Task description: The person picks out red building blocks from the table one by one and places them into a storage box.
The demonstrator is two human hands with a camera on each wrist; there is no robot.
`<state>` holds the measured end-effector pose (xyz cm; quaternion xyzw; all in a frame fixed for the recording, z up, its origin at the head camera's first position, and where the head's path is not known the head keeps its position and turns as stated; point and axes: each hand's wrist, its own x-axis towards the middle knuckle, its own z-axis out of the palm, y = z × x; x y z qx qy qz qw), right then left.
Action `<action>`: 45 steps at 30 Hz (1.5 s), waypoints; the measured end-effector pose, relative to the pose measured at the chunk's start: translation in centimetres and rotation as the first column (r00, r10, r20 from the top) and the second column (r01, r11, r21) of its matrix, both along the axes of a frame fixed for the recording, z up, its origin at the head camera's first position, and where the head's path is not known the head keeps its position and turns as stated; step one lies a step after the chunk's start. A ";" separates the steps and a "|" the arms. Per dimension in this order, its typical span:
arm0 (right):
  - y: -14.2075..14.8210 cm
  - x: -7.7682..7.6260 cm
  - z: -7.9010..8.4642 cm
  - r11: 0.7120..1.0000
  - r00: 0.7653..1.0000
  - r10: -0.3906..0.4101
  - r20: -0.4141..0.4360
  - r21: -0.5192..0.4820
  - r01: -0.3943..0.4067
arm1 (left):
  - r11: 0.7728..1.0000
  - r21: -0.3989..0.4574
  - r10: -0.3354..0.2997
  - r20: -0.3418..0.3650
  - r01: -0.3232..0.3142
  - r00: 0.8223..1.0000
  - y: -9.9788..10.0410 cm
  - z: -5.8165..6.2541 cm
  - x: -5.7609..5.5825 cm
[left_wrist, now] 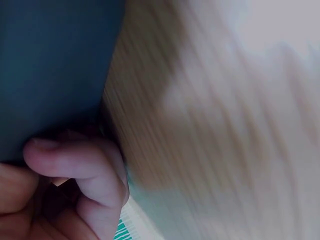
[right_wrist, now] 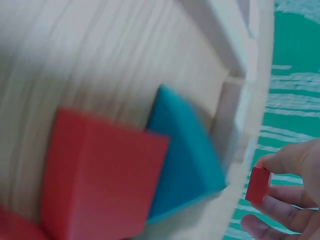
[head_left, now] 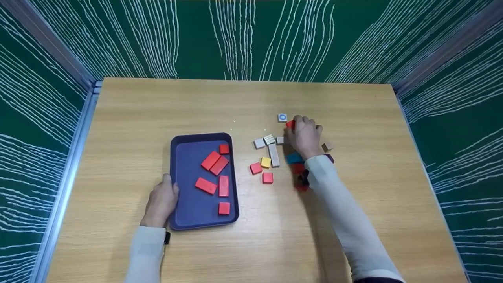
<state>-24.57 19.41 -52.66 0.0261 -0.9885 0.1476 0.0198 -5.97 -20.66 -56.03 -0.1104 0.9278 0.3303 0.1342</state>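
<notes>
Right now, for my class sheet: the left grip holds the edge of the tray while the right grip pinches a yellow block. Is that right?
Not quite: the block is red, not yellow, as the right wrist view shows. The left grip holds the edge of the tray while the right grip pinches a red block.

Your table (head_left: pixel 271 239) has a light wood-grain surface. At its left, a dark blue tray (head_left: pixel 184 165) rests flat. Right of that, you have two red blocks (head_left: pixel 267 178) set apart, with a yellow block (head_left: pixel 265 162) just beside them. Near it lies a long greyish block (head_left: pixel 274 155); at that block's far end are a striped block (head_left: pixel 269 139) and a pale block (head_left: pixel 259 144). Further from you sits a ring-marked block (head_left: pixel 282 117). To your right, note a blue block (head_left: pixel 294 158), partly hidden, and a brown block (head_left: pixel 327 147).
</notes>
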 end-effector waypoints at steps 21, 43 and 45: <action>-12.4 9.7 3.4 0.887 0.861 0.447 -0.244 -0.002 -0.461 | 1.000 -0.023 -0.011 -0.073 0.010 0.997 0.2 -0.1 0.2; -16.7 18.3 -1.2 0.647 0.641 0.763 -0.089 0.126 -0.752 | 0.999 -0.036 0.000 -0.094 -0.003 0.996 0.1 0.1 0.3; -16.8 18.6 -1.8 0.644 0.639 0.765 -0.079 0.126 -0.755 | 0.999 -0.034 0.001 -0.095 -0.005 0.995 0.1 0.1 0.3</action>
